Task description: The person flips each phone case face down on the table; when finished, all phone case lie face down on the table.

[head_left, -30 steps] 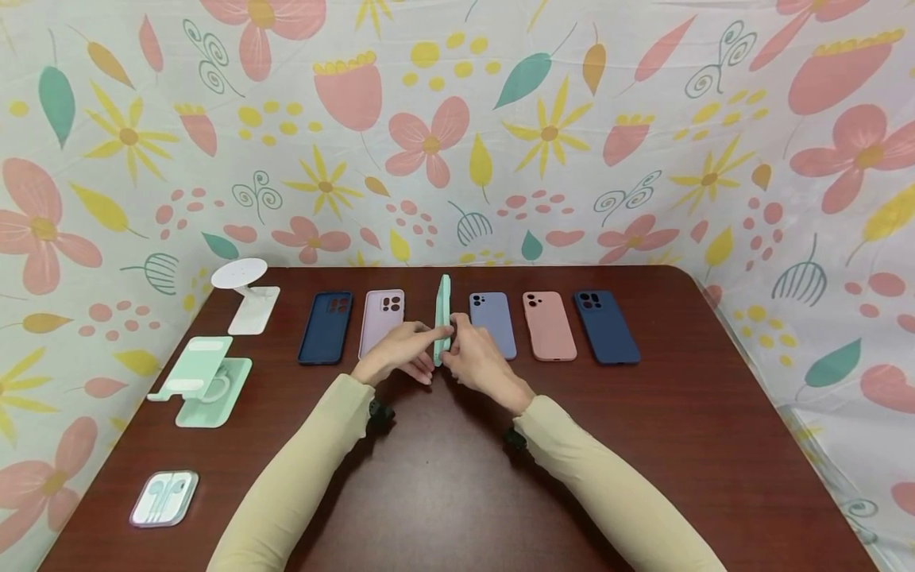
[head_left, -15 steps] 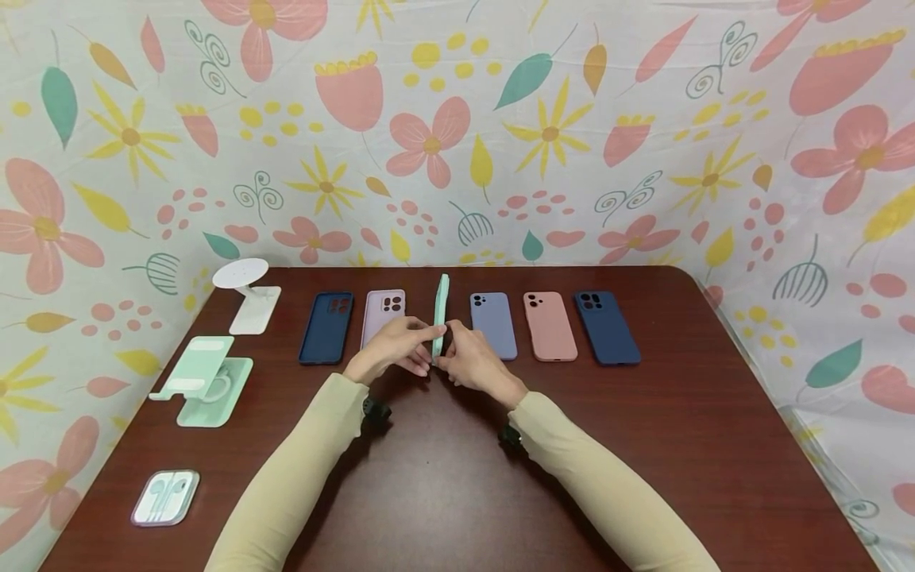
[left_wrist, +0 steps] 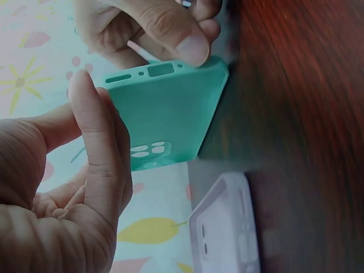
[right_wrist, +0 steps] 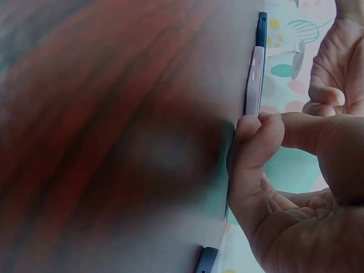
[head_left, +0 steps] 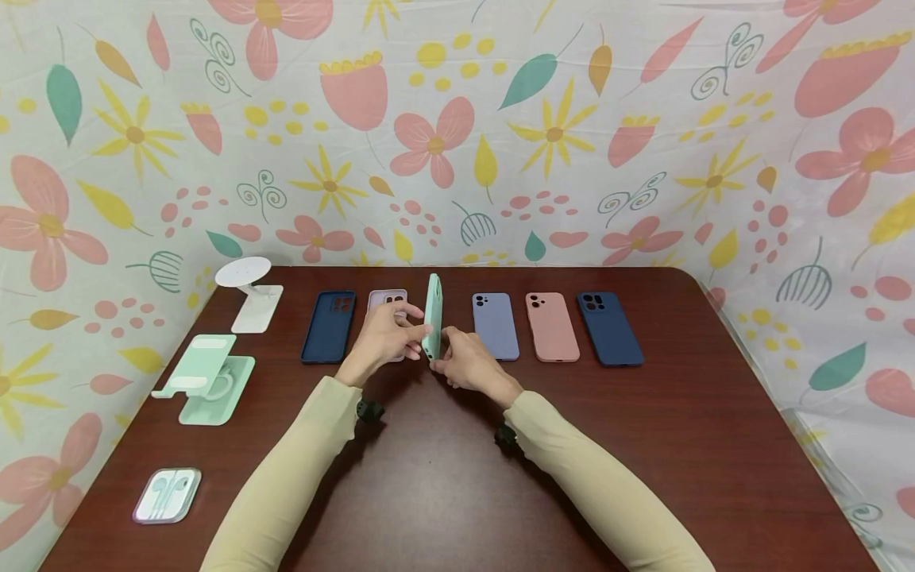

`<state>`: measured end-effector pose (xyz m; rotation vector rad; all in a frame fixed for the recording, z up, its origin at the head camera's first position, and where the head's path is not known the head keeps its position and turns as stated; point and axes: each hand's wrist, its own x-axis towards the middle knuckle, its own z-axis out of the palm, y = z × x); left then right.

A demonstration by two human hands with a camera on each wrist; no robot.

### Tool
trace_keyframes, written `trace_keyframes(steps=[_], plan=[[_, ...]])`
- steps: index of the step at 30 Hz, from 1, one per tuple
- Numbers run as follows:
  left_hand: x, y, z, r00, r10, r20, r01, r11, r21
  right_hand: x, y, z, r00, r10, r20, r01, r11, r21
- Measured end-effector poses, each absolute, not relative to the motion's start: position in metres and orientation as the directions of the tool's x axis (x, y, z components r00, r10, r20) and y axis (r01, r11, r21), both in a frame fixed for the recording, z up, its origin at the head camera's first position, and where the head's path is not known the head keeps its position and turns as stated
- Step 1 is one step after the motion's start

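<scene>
A mint green phone case (head_left: 432,316) stands on its long edge near the back middle of the table, held between both hands. My left hand (head_left: 387,330) holds its upper edge near the close end, with the thumb against it. My right hand (head_left: 469,361) pinches the lower near corner; its thumb lies at the end with the port cutouts in the left wrist view. There the case's hollow inside (left_wrist: 165,116) and camera cutouts show. Behind my left hand lies a pale lilac phone case (head_left: 387,296), partly covered.
A dark blue case (head_left: 327,327) lies at the row's left end. Right of my hands lie a periwinkle case (head_left: 495,326), a pink case (head_left: 551,326) and another blue case (head_left: 610,328). Along the left side stand a white stand (head_left: 256,308), a mint stand (head_left: 204,366) and boxed earphones (head_left: 167,496).
The mint green case has shifted a little left and turned slightly, with both hands moving along with it. The left thumb has drawn back from across its top edge.
</scene>
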<state>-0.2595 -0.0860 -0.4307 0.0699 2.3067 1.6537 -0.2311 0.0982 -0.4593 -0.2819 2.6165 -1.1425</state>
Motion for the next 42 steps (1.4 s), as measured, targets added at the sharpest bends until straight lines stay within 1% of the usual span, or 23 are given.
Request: trace_keyframes(steps=[5,14,18,19,21,22,26,28,29,33,36,38,40,42], plan=[[-0.257,-0.091,-0.428,-0.963,0.202,-0.176,-0.087,0.386,0.918,-0.232,0.098,-0.458,-0.938,-0.281,-0.203,-0.047,0.682,-0.729],[-0.256,-0.095,-0.433,-0.959,0.193,-0.206,-0.120,0.381,0.917,-0.238,0.104,-0.459,-0.930,-0.262,-0.258,-0.011,0.720,-0.694],[-0.256,-0.095,-0.435,-0.958,0.196,-0.211,-0.120,0.393,0.912,-0.246,0.108,-0.473,-0.927,-0.273,-0.258,-0.017,0.717,-0.697],[-0.257,-0.094,-0.436,-0.957,0.198,-0.212,-0.120,0.395,0.911,-0.251,0.111,-0.481,-0.927,-0.280,-0.251,-0.029,0.720,-0.694],[-0.257,-0.094,-0.437,-0.957,0.197,-0.214,-0.121,0.398,0.909,-0.252,0.111,-0.484,-0.925,-0.276,-0.263,-0.017,0.718,-0.696],[-0.257,-0.093,-0.437,-0.956,0.199,-0.214,-0.120,0.399,0.909,-0.254,0.113,-0.488,-0.927,-0.282,-0.246,-0.033,0.716,-0.698],[-0.257,-0.093,-0.440,-0.957,0.210,-0.201,-0.092,0.437,0.895,-0.241,0.110,-0.471,-0.938,-0.262,-0.225,-0.029,0.710,-0.703],[-0.257,-0.092,-0.441,-0.956,0.221,-0.191,-0.071,0.459,0.886,-0.237,0.110,-0.468,-0.945,-0.254,-0.208,-0.039,0.716,-0.697],[-0.257,-0.092,-0.442,-0.957,0.224,-0.187,-0.062,0.471,0.880,-0.230,0.108,-0.457,-0.946,-0.240,-0.217,-0.022,0.718,-0.695],[-0.257,-0.089,-0.444,-0.956,0.241,-0.169,-0.024,0.508,0.861,-0.229,0.109,-0.457,-0.949,-0.233,-0.213,-0.027,0.731,-0.682],[-0.256,-0.087,-0.444,-0.955,0.251,-0.160,0.005,0.553,0.833,-0.233,0.112,-0.460,-0.946,-0.237,-0.222,-0.021,0.727,-0.687],[-0.255,-0.085,-0.443,-0.953,0.256,-0.163,0.018,0.585,0.811,-0.239,0.115,-0.472,-0.946,-0.247,-0.212,-0.035,0.727,-0.686],[-0.254,-0.083,-0.442,-0.949,0.257,-0.181,0.009,0.598,0.801,-0.247,0.118,-0.484,-0.946,-0.250,-0.206,-0.045,0.732,-0.680],[-0.253,-0.081,-0.441,-0.946,0.253,-0.202,-0.005,0.612,0.791,-0.248,0.119,-0.486,-0.946,-0.246,-0.212,-0.039,0.734,-0.678]])
